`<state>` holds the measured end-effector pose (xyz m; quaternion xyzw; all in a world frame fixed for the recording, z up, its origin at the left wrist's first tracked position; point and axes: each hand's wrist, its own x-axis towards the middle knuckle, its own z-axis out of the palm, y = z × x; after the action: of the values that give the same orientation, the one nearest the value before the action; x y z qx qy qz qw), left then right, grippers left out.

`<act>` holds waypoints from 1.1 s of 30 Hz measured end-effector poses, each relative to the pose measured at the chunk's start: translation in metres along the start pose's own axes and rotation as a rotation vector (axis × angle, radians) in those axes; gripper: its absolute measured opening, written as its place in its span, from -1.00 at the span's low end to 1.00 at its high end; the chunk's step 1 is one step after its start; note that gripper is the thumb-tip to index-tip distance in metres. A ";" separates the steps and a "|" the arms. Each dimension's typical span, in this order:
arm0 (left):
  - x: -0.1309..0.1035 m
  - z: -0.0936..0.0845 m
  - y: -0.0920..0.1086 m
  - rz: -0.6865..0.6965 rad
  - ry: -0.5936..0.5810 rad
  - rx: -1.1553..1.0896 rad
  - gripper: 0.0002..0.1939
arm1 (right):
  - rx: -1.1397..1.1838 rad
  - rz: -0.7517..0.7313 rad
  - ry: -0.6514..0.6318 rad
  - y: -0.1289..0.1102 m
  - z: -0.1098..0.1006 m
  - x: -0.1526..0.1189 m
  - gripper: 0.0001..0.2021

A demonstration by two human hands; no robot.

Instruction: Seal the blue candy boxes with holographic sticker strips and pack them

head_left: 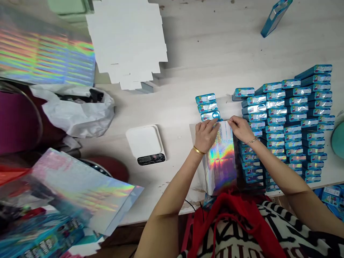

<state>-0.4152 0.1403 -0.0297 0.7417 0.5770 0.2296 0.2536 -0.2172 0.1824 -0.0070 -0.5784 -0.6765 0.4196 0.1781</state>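
Observation:
A shiny holographic sheet with rainbow reflections lies on the table in front of my body; whether it is a single sheet or a flat bag I cannot tell. My left hand has its fingers bent over the sheet's upper left corner, fingertips close to a short column of blue packs. At the upper right corner, my right hand pinches the sheet's edge between thumb and fingers. Several columns of blue packs stand just right of my right hand, partly hidden by my forearm.
A white scale sits left of my hands. Beyond it are a stack of white die-cut cardboard, a white plastic bag and more holographic sheets at lower left. One blue pack stands alone at the far right.

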 end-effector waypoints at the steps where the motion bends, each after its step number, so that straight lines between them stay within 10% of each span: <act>1: -0.005 0.000 0.002 0.014 0.011 0.003 -0.81 | -0.025 -0.010 0.006 0.002 0.002 0.001 -0.75; 7: -0.045 -0.026 0.044 0.116 0.050 -0.041 -0.93 | -0.216 -0.036 -0.020 0.013 0.010 0.001 -0.76; 14: -0.008 -0.050 0.073 -0.522 0.493 -0.662 -0.74 | -0.022 -0.119 0.241 -0.024 -0.002 -0.016 -0.54; 20: 0.027 -0.026 0.052 -0.685 0.540 -0.922 -0.72 | 0.134 -0.063 0.194 -0.041 0.001 -0.008 -0.63; 33: 0.038 -0.006 0.021 -0.709 0.461 -0.246 -0.89 | -0.299 -0.062 0.148 -0.019 0.012 0.030 -0.71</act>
<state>-0.3945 0.1738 -0.0093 0.3913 0.8058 0.3548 0.2679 -0.2459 0.2062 -0.0068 -0.6066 -0.7340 0.2648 0.1525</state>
